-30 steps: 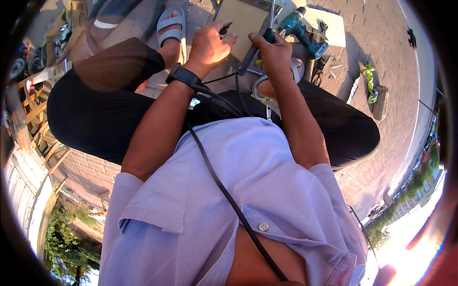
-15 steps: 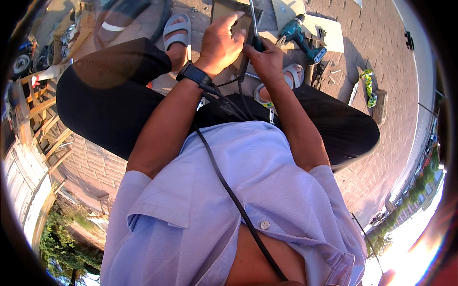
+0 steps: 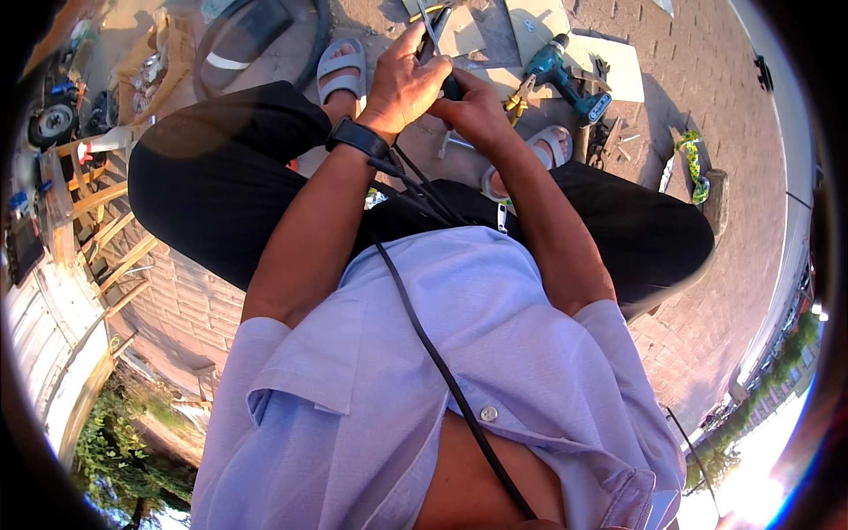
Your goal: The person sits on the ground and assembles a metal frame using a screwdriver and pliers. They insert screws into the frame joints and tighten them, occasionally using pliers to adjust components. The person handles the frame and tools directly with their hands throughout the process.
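Note:
My left hand (image 3: 405, 87) is closed at the top centre, between my sandalled feet. It grips a dark, narrow piece (image 3: 433, 35) that looks like a flat panel seen nearly edge-on; the fingers hide most of it. Close against it, my right hand (image 3: 480, 113) is wrapped round the dark green handle of a screwdriver (image 3: 452, 87). The screwdriver's thin metal shaft runs up along the dark piece, past my left thumb. Whether its tip touches anything I cannot make out.
A teal cordless drill (image 3: 555, 72) lies on cardboard (image 3: 611, 64) to the right, beside yellow-handled pliers (image 3: 521, 99). Small metal parts (image 3: 604, 141) lie below it. A black rubber ring (image 3: 320, 40) and an open cardboard box (image 3: 181, 55) are at the left. Black cables hang near my left wrist.
The dark panel, broad and flat beneath my hands before, now shows only a narrow side. My hands are closer together, and the pliers and ground beneath show more. The whole view has shifted slightly.

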A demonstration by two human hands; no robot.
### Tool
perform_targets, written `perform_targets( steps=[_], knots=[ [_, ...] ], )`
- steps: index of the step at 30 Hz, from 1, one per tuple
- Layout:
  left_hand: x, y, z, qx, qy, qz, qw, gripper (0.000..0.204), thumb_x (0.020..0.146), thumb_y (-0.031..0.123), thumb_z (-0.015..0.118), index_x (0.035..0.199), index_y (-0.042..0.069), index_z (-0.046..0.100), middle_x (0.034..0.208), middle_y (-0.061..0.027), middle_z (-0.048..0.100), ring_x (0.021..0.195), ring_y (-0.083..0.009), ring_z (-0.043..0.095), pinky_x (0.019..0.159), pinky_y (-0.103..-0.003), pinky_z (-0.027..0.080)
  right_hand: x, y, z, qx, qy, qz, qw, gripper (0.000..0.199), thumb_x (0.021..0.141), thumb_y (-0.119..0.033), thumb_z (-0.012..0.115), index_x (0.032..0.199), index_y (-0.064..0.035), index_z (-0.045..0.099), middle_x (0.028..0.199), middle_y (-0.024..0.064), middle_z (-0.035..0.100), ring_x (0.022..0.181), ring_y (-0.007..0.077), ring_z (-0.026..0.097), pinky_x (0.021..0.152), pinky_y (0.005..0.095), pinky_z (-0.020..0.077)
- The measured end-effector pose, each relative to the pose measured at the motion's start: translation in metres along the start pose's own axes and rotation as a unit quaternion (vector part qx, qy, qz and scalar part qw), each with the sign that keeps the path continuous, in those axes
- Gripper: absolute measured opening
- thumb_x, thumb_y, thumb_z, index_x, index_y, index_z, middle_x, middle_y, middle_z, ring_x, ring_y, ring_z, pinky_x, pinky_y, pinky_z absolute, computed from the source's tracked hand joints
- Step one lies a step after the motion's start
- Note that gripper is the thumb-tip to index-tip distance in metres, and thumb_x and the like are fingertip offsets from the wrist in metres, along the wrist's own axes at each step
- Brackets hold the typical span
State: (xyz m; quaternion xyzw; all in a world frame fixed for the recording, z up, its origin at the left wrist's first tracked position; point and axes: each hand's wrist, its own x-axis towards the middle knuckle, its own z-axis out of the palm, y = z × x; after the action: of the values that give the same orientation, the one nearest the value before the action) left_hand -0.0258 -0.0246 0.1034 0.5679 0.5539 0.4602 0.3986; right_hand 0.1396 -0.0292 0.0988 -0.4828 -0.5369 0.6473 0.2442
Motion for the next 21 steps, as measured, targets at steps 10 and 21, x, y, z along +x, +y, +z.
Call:
perform_targets(
  steps=[10, 21],
  knots=[
    [0.023, -0.021, -0.01, 0.086, 0.05, 0.141, 0.985, 0.028, 0.098, 0.019, 0.059, 0.116, 0.0, 0.065, 0.107, -0.0188, 0.069, 0.096, -0.0366, 0.067, 0.084, -0.041, 0.053, 0.014, -0.009, 0.004, 0.079, -0.04, 0.009, 0.996, 0.068, 0.082, -0.004, 0.071, 0.148, -0.0094, 0.054, 0.09, 0.0045, 0.069, 0.065, 0.0104, 0.057, 0.056, 0.028, 0.0485],
    [0.09, -0.041, -0.007, -0.102, 0.023, -0.123, 0.987, 0.038, 0.096, 0.032, 0.064, 0.118, 0.002, 0.069, 0.111, -0.0187, 0.071, 0.1, -0.0355, 0.067, 0.087, -0.041, 0.052, 0.044, -0.012, -0.001, 0.07, -0.036, 0.022, 0.997, 0.079, 0.081, -0.001, 0.066, 0.156, -0.0152, 0.046, 0.098, 0.0086, 0.074, 0.068, 0.0127, 0.059, 0.06, 0.0306, 0.0497]
  ],
)
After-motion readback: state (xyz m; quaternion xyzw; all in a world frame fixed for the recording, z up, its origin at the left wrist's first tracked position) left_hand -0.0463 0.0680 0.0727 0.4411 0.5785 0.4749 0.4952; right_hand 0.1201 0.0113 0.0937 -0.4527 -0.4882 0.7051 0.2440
